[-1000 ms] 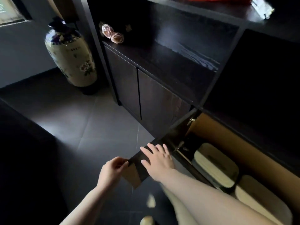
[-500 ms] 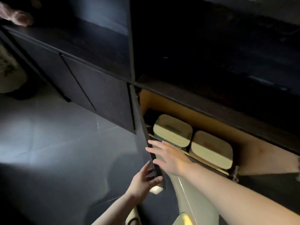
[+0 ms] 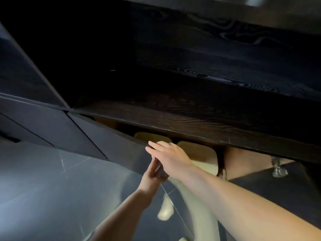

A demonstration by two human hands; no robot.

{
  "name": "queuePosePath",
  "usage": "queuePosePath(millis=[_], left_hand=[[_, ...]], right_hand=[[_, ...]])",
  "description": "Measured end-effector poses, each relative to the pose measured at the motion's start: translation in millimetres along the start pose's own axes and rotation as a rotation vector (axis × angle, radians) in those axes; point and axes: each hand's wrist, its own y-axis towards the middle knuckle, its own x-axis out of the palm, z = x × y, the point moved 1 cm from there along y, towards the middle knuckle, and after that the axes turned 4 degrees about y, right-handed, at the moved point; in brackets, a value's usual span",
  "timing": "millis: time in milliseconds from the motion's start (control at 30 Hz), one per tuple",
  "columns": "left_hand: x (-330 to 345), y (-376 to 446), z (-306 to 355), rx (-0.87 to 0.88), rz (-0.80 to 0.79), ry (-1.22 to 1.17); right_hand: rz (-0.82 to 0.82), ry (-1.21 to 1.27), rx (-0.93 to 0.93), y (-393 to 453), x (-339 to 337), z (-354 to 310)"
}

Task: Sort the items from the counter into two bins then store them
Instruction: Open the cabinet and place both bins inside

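Since the earlier frames the cabinet door (image 3: 111,146) had been swung most of the way toward the cabinet front, and both hands had been carried along with its free edge. The right hand (image 3: 171,158) was laid flat against that edge with fingers straight and together, nothing being gripped. The left hand (image 3: 152,174) was held just below it, its fingers extended up along the door's edge and touching it; whether anything was pinched there could not be told, the edge being blurred. Just beyond the hands, inside the opening, the two cream bins (image 3: 198,154) were seen side by side on the cabinet floor, lids on, the nearer-left one mostly hidden behind the right hand. The bins lay directly behind the door, deeper into the cabinet, under the dark shelf (image 3: 191,117). The door's long edge ran from the hinge side at the left toward the hands, with a narrow gap left. The remaining push was judged to go straight inward, the right hand being the better placed for it.
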Motion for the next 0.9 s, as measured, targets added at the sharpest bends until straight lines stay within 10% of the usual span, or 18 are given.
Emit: queuePosePath(millis=[900], left_hand=[[39.9, -7.5, 39.0, -0.119, -0.193, 0.586]], right_hand=[[0.122, 0.240, 0.871, -149.8, 9.9, -8.0]])
